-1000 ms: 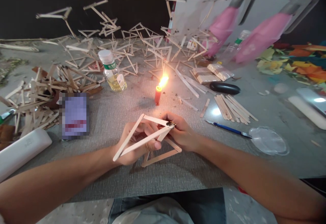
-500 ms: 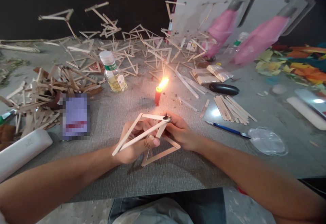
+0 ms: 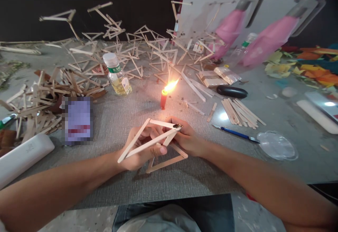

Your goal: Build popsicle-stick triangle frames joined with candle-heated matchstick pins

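Observation:
Both my hands hold a frame of joined wooden craft sticks (image 3: 153, 143), made of two triangle-like shapes that meet near the right hand. My left hand (image 3: 137, 154) is closed on it, the thumb lying along a stick. My right hand (image 3: 187, 138) pinches the dark, shiny joint at the frame's right corner; its fingertips are partly hidden. Just beyond the hands stands a short red candle (image 3: 163, 100), upright and lit, its flame leaning right. The frame is apart from the flame.
Left lie a heap of craft sticks (image 3: 76, 80), a purple pack (image 3: 79, 119) and a white case (image 3: 29, 156). A bottle (image 3: 117, 75) stands behind. Right are loose sticks (image 3: 239, 114), a blue craft knife (image 3: 237, 133) and a clear dish (image 3: 277, 145). Stick frames (image 3: 158, 49) fill the back.
The stick frame and its dark joint have shifted slightly to the right and down, with both hands still on it. The candle flame leans further right.

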Demonstrator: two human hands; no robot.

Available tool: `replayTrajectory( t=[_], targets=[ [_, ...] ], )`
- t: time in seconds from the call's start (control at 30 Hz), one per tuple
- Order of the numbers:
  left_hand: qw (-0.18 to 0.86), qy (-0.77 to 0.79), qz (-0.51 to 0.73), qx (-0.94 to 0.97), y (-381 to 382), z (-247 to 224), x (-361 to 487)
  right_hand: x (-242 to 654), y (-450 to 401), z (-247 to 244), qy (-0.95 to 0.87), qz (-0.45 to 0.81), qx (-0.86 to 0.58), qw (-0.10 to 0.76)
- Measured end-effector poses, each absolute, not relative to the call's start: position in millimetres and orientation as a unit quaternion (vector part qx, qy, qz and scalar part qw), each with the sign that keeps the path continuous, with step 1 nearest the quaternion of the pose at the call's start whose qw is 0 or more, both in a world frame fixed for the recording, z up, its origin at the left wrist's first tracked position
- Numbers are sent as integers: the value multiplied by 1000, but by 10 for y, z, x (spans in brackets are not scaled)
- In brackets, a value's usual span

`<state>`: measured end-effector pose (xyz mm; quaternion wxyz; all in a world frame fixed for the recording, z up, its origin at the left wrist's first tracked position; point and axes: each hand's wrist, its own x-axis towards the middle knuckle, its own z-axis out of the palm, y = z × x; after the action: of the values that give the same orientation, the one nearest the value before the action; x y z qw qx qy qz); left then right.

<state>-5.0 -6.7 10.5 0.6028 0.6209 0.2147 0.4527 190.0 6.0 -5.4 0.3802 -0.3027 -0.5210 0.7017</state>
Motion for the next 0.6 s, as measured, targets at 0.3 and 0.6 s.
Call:
replayTrajectory(
  t=[0.3, 0.6],
  targets=[
    [605, 232, 499, 575, -58, 6, -38, 1997, 185, -181, -441, 734, -293, 425],
    [628, 196, 533, 532, -50, 23, 13, 2040, 217, -179, -462, 723, -296, 420]
  ],
)
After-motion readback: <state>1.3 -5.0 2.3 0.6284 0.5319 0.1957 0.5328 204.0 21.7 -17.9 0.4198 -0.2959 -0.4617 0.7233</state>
